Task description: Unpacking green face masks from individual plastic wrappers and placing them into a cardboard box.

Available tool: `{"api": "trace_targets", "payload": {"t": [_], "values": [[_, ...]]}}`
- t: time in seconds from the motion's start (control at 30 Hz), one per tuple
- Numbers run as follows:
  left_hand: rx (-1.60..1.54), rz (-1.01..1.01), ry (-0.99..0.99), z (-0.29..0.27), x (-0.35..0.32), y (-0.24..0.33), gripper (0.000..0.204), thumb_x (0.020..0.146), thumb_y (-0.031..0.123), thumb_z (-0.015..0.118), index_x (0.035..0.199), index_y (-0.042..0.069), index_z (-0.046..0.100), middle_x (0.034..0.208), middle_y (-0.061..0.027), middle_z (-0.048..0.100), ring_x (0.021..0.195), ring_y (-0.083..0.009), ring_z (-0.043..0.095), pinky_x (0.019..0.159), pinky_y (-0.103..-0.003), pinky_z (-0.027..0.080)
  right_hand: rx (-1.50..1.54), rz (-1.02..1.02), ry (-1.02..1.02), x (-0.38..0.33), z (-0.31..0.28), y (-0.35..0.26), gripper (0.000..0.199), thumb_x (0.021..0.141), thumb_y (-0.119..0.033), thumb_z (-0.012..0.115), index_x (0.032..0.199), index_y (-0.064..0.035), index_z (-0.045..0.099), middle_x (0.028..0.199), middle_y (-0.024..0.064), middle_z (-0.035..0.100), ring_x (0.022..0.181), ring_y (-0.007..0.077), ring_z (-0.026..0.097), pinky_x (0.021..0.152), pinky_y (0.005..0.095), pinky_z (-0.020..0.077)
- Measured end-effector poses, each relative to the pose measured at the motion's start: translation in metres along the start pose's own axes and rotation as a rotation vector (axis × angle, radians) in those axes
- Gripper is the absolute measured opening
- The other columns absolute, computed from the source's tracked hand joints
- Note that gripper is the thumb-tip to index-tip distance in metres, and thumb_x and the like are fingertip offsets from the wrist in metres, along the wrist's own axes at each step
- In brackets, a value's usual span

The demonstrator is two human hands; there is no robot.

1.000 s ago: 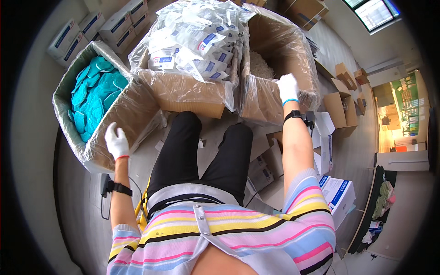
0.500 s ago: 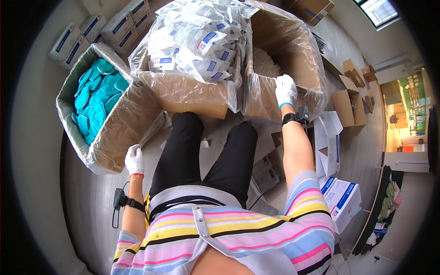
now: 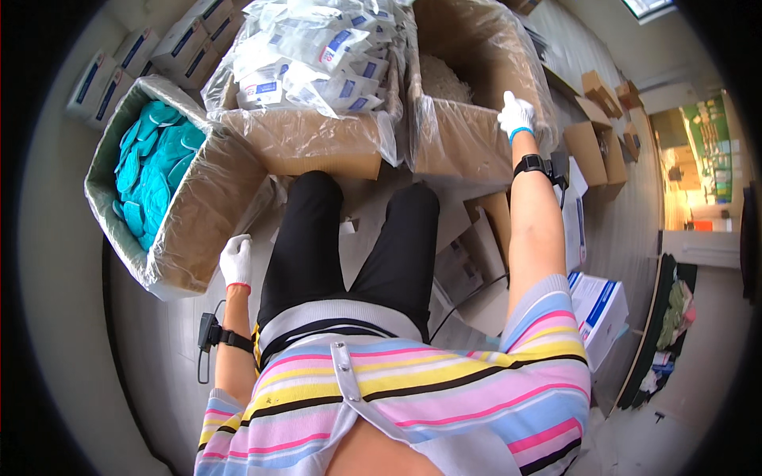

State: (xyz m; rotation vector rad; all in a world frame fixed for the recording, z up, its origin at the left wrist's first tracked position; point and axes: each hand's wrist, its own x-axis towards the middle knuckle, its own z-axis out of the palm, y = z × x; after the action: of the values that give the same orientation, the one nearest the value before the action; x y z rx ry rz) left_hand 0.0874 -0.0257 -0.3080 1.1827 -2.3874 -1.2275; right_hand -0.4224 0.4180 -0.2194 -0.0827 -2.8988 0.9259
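I am gripping the plastic-lined cardboard box [image 3: 468, 135] rim with my gloved right hand [image 3: 517, 113], steadying it, while my left hand [image 3: 236, 259] is hanging loosely curled, empty, beside the box of teal pieces [image 3: 155, 178].

You look down through a bright, evenly daylit fisheye view; light enters from a window [image 3: 647, 6] at upper right; plastic box liners [image 3: 468, 47] glint; edges bend and darken to black; focus stays mostly sharp.

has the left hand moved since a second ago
Yes. The left hand has dropped from the rim of the box of teal pieces toward the body, and now sits beside the left thigh, below that box's near corner.
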Motion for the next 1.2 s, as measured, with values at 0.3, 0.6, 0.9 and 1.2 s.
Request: {"api": "trace_targets", "payload": {"t": [0.3, 0.6, 0.9, 1.2], "values": [[0.219, 0.044, -0.190, 0.019, -0.035, -0.003, 0.029, 0.093, 0.019, 0.052, 0.110, 0.003, 0.069, 0.102, -0.0204, 0.070, 0.098, -0.0339, 0.067, 0.090, -0.037, 0.049, 1.346, 0.896, -1.291, -0.197, 0.011, 0.175, 0.035, 0.093, -0.037, 0.060, 0.098, -0.0025, 0.067, 0.077, 0.0085, 0.065, 0.059, 0.0140, 0.059, 0.045, 0.0262, 0.0410], [0.416, -0.071, -0.213, 0.005, -0.038, -0.023, 0.033, 0.094, 0.019, 0.046, 0.111, 0.000, 0.067, 0.106, -0.0241, 0.068, 0.103, -0.0363, 0.064, 0.093, -0.039, 0.047, 0.516, 1.057, -0.411, -0.362, 0.097, 0.262, 0.044, 0.088, -0.021, 0.063, 0.126, 0.0016, 0.058, 0.126, 0.0153, 0.060, 0.105, 0.0287, 0.061, 0.082, 0.0391, 0.0528], [0.359, -0.241, -0.058, 0.013, -0.061, -0.030, 0.034, 0.094, 0.019, 0.044, 0.111, 0.000, 0.067, 0.108, -0.0219, 0.068, 0.103, -0.0341, 0.064, 0.092, -0.037, 0.047, 0.274, 0.784, -0.270, -0.348, 0.162, 0.396, 0.038, 0.093, -0.022, 0.049, 0.119, 0.0020, 0.062, 0.125, 0.0172, 0.062, 0.113, 0.0283, 0.056, 0.095, 0.0368, 0.0439], [0.368, -0.187, -0.041, 0.008, -0.062, -0.011, 0.035, 0.093, 0.019, 0.044, 0.110, -0.001, 0.068, 0.106, -0.0225, 0.068, 0.103, -0.0352, 0.064, 0.092, -0.037, 0.046, 0.077, 0.800, 0.039, -0.347, 0.134, 0.260, 0.024, 0.084, -0.012, 0.060, 0.101, -0.0031, 0.074, 0.097, 0.0179, 0.072, 0.087, 0.0284, 0.067, 0.078, 0.0351, 0.0496]]}}
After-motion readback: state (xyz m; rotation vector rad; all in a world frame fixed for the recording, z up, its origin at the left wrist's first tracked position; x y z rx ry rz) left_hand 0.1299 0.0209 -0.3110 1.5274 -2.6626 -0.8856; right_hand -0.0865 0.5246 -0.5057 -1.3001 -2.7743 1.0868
